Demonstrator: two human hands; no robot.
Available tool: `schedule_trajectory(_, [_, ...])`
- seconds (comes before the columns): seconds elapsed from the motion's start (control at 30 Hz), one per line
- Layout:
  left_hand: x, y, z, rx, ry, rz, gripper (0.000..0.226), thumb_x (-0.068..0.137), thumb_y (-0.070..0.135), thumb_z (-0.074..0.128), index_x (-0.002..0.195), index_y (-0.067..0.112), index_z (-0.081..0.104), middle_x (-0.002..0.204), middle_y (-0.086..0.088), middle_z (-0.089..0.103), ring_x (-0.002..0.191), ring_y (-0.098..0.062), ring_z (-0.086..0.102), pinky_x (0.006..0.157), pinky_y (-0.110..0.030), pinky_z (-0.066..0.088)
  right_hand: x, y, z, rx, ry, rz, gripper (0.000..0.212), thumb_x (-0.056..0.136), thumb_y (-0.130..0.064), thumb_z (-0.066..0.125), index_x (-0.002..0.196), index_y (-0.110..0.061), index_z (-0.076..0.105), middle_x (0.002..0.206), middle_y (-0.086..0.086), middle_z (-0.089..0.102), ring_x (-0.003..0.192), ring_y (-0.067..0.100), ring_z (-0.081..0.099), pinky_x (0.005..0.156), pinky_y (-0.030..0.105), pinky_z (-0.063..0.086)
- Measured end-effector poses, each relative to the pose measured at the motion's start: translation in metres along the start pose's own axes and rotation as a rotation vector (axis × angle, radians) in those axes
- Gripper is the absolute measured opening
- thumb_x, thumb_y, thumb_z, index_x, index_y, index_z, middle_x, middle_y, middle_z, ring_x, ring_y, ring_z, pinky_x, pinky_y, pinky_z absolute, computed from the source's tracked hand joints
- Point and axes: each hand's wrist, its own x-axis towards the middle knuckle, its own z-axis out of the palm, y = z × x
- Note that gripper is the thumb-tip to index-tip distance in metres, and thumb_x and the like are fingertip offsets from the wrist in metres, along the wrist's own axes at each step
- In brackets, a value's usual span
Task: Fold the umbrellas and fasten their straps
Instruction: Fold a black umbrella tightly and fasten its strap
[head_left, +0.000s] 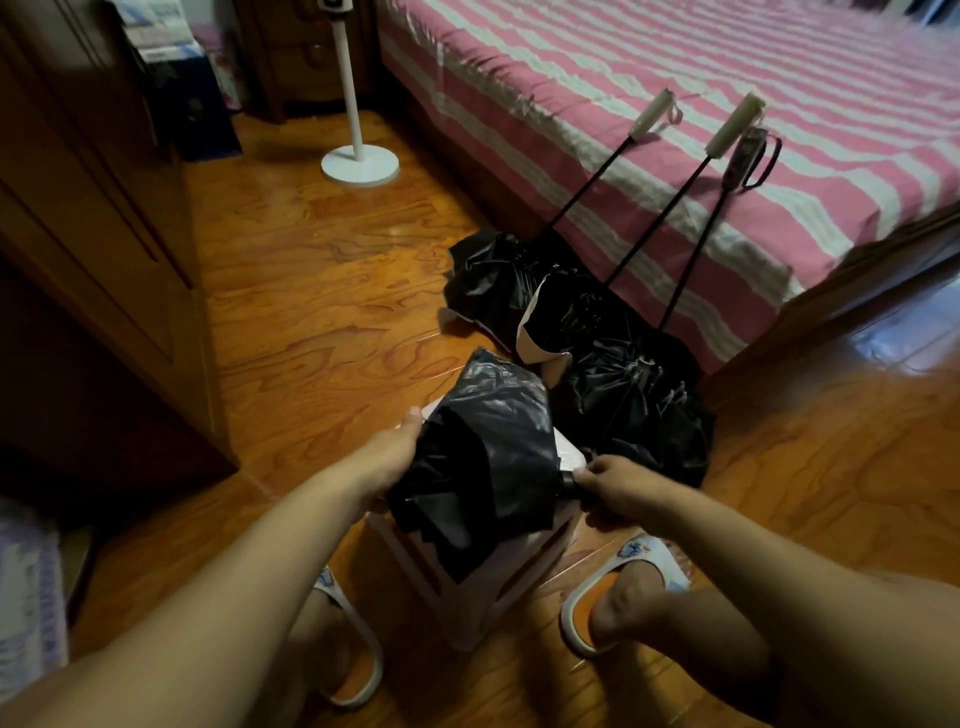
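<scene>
Black canopy fabric of a collapsed umbrella (483, 457) is held over a pale stool (467, 587) at the frame's six o'clock. Its crumpled cloth is gripped by the left hand (387, 462) at nine o'clock of it; its dark end is pinched by the right hand (608, 483) at three o'clock. Three unfolded umbrellas (597, 332) are leaned against the striped bed (727, 130) at twelve o'clock.
</scene>
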Motion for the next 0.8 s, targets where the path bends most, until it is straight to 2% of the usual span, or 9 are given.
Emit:
schedule_trajectory(0.07, [0.002,0.001,0.006,0.019,0.013,0.02,0.07,0.105,0.061,0.021,0.155,0.015,0.039,0.155,-0.012,0.045,0.139,-0.034,0.045,0.112,-0.043,0.038,0.01,0.006,0.011,-0.024,0.085,-0.013,0.032,0.107,-0.035,0.049,0.119,-0.007,0.055,0.094,0.014,0.063,0.069,0.023,0.062,0.062,0.035,0.052])
schedule_trajectory(0.23, [0.002,0.0,0.011,0.16,0.036,0.029,0.074,0.104,0.065,0.021,0.156,0.015,0.037,0.161,-0.014,0.036,0.145,-0.036,0.037,0.118,-0.047,0.032,-0.005,-0.013,0.004,-0.492,0.291,-0.14,0.041,0.101,-0.037,0.055,0.132,-0.01,0.049,0.124,0.014,0.06,0.102,0.03,0.059,0.078,0.035,0.047])
schedule_trajectory(0.33, [0.002,-0.002,0.012,0.224,0.069,0.011,0.086,0.092,0.079,0.025,0.156,0.022,0.035,0.164,-0.014,0.022,0.147,-0.043,0.031,0.118,-0.059,0.031,-0.03,-0.023,0.005,-0.174,0.25,-0.127,0.015,0.092,-0.008,0.056,0.106,-0.013,0.055,0.094,0.011,0.062,0.072,0.022,0.056,0.049,0.024,0.043])
schedule_trajectory(0.43, [-0.006,-0.003,0.018,0.228,0.151,0.022,0.077,0.097,0.073,0.033,0.156,0.024,0.031,0.165,-0.006,0.007,0.15,-0.042,0.018,0.12,-0.059,0.026,-0.055,-0.014,0.017,0.15,0.103,-0.098,0.016,0.092,0.001,0.058,0.088,-0.013,0.052,0.081,0.012,0.057,0.065,0.02,0.052,0.05,0.027,0.04])
schedule_trajectory(0.5, [-0.017,-0.004,0.021,0.25,0.187,0.043,0.071,0.1,0.067,0.036,0.152,0.019,0.034,0.159,-0.011,0.021,0.143,-0.04,0.032,0.114,-0.052,0.035,-0.063,-0.005,0.033,0.308,0.004,-0.092,0.023,0.093,0.004,0.059,0.083,-0.015,0.049,0.077,0.011,0.054,0.062,0.016,0.052,0.053,0.028,0.043])
schedule_trajectory(0.57, [-0.029,-0.007,0.024,0.219,0.188,0.067,0.057,0.102,0.06,0.042,0.137,0.015,0.04,0.135,-0.014,0.048,0.111,-0.031,0.056,0.087,-0.041,0.048,-0.061,0.0,0.049,0.381,0.008,-0.11,0.024,0.092,-0.001,0.066,0.084,-0.017,0.049,0.072,0.005,0.053,0.059,0.014,0.05,0.055,0.028,0.045])
schedule_trajectory(0.63, [-0.042,-0.012,0.033,0.143,0.146,0.055,0.046,0.098,0.056,0.053,0.121,0.018,0.039,0.116,-0.014,0.06,0.087,-0.025,0.06,0.07,-0.037,0.046,-0.059,-0.002,0.059,0.449,0.045,-0.172,0.025,0.091,-0.003,0.069,0.086,-0.017,0.049,0.066,0.0,0.053,0.061,0.017,0.053,0.06,0.034,0.047])
schedule_trajectory(0.7, [-0.053,-0.019,0.046,0.069,0.105,0.052,0.053,0.085,0.056,0.068,0.114,0.023,0.039,0.118,-0.016,0.062,0.091,-0.024,0.063,0.08,-0.042,0.053,-0.06,-0.011,0.06,0.568,0.059,-0.262,0.022,0.092,-0.002,0.068,0.09,-0.015,0.051,0.063,-0.005,0.057,0.061,0.013,0.058,0.061,0.029,0.05])
schedule_trajectory(0.8, [-0.065,-0.017,0.058,-0.012,0.116,0.155,0.063,0.082,0.044,0.081,0.124,0.028,0.037,0.106,-0.007,0.071,0.095,-0.022,0.07,0.091,-0.047,0.056,-0.068,-0.031,0.048,0.822,0.002,-0.349,0.015,0.096,-0.002,0.063,0.105,-0.012,0.056,0.085,0.003,0.064,0.077,0.012,0.067,0.07,0.024,0.055])
